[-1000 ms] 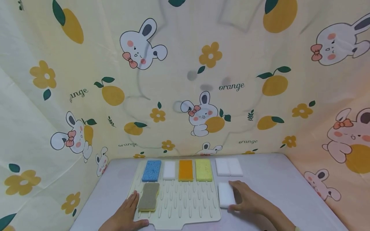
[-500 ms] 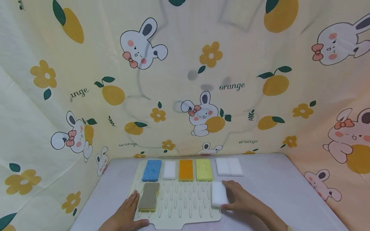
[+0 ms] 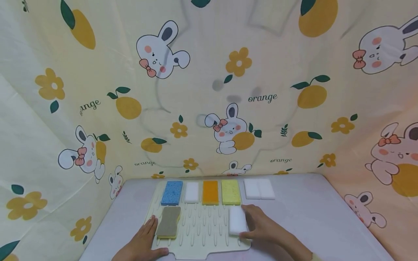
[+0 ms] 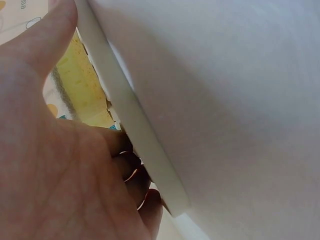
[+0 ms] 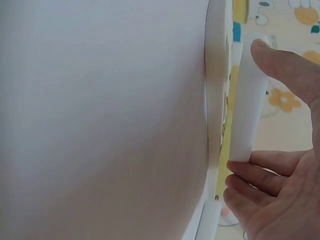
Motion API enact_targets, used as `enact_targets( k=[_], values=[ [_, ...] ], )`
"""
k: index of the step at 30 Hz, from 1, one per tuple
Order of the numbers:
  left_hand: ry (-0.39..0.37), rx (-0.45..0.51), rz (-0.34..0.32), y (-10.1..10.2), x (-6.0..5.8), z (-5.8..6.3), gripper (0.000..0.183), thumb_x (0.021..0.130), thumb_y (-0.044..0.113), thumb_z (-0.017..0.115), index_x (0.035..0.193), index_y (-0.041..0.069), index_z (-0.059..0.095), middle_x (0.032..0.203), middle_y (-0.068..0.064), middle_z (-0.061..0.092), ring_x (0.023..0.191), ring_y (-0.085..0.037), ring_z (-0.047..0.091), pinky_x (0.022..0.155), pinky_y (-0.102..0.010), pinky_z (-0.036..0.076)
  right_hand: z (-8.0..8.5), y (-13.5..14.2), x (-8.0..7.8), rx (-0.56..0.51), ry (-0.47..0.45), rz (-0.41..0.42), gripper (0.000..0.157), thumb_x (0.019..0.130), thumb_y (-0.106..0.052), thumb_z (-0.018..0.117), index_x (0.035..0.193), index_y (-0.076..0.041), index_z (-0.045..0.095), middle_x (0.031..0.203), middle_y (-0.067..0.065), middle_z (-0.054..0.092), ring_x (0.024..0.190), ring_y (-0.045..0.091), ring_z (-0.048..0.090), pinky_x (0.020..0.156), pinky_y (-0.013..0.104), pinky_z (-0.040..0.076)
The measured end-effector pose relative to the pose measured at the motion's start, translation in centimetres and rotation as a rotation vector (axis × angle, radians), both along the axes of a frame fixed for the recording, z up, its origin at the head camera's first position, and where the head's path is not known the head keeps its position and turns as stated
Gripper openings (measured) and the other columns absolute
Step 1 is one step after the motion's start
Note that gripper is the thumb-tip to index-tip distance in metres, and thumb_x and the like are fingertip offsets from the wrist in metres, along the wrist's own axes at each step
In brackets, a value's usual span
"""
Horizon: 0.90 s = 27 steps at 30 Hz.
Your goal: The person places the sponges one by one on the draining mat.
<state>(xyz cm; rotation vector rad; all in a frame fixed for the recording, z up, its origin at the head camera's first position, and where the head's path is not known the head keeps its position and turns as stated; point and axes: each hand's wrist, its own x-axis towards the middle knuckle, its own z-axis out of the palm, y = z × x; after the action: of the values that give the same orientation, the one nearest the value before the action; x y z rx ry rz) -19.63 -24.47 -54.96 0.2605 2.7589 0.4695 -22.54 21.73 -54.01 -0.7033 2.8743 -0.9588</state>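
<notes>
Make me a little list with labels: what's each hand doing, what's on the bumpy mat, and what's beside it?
Right hand: holds a white sponge by its edges, on the mat's right side
Left hand: rests on the mat's left edge, touching a grey and yellow sponge
Mat: cream, with raised ribs
Back row on mat: blue sponge, small white sponge, orange sponge, yellow sponge
Beside the mat: two white sponges side by side on the table
Behind: bunny and orange cloth
</notes>
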Motion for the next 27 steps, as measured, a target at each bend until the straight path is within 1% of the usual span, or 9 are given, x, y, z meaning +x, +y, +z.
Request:
enact_targets(
  k=[4,9,14,20,24,27],
  values=[
    [-0.001,-0.007,-0.001,0.1,0.0,0.1,0.126,0.073,0.078,0.068,0.156,-0.006,0.022,0.164,-0.025,0.017,0.15,-0.042,0.019,0.118,-0.062,0.018,0.0,-0.6,0.0,0.008,0.005,0.007,0.112,0.07,-0.058,0.085,0.149,0.005,0.039,0.147,0.022,0.046,0.137,0.04,0.04,0.113,0.058,0.034],
    [0.003,-0.002,-0.01,0.1,0.1,0.3,0.125,0.074,0.076,0.069,0.156,-0.006,0.022,0.163,-0.025,0.018,0.15,-0.042,0.019,0.118,-0.062,0.019,0.3,-1.4,0.1,-0.009,0.013,0.015,0.11,0.07,-0.056,0.086,0.149,0.005,0.039,0.147,0.024,0.045,0.136,0.04,0.041,0.112,0.059,0.035],
    [0.012,-0.001,-0.014,0.0,0.2,0.4,0.124,0.075,0.076,0.068,0.156,-0.006,0.022,0.163,-0.025,0.018,0.15,-0.042,0.02,0.118,-0.062,0.019,0.4,-2.2,0.1,-0.017,0.039,0.021,0.107,0.071,-0.054,0.086,0.148,0.005,0.041,0.147,0.024,0.046,0.136,0.041,0.041,0.111,0.059,0.035],
    [0.017,0.013,-0.016,0.0,0.1,0.2,0.124,0.075,0.075,0.069,0.155,-0.007,0.022,0.163,-0.026,0.018,0.15,-0.042,0.02,0.117,-0.063,0.019,0.4,-3.3,-0.2,-0.021,0.045,0.035,0.107,0.07,-0.053,0.087,0.146,0.007,0.042,0.147,0.025,0.046,0.136,0.042,0.04,0.112,0.06,0.035],
    [0.018,0.003,-0.016,-0.1,0.0,0.0,0.125,0.075,0.076,0.068,0.155,-0.007,0.022,0.163,-0.025,0.018,0.15,-0.042,0.02,0.118,-0.063,0.019,0.5,-4.1,-0.3,-0.008,0.05,0.048,0.107,0.07,-0.052,0.088,0.146,0.008,0.042,0.148,0.027,0.044,0.138,0.044,0.039,0.112,0.06,0.033],
    [0.001,-0.003,0.002,-0.1,-0.1,-0.2,0.127,0.072,0.079,0.067,0.156,-0.005,0.022,0.164,-0.024,0.017,0.15,-0.042,0.019,0.118,-0.063,0.018,0.5,-4.8,-0.3,-0.009,0.04,0.06,0.107,0.071,-0.051,0.088,0.147,0.007,0.041,0.149,0.026,0.043,0.138,0.044,0.038,0.112,0.061,0.033]
  ],
)
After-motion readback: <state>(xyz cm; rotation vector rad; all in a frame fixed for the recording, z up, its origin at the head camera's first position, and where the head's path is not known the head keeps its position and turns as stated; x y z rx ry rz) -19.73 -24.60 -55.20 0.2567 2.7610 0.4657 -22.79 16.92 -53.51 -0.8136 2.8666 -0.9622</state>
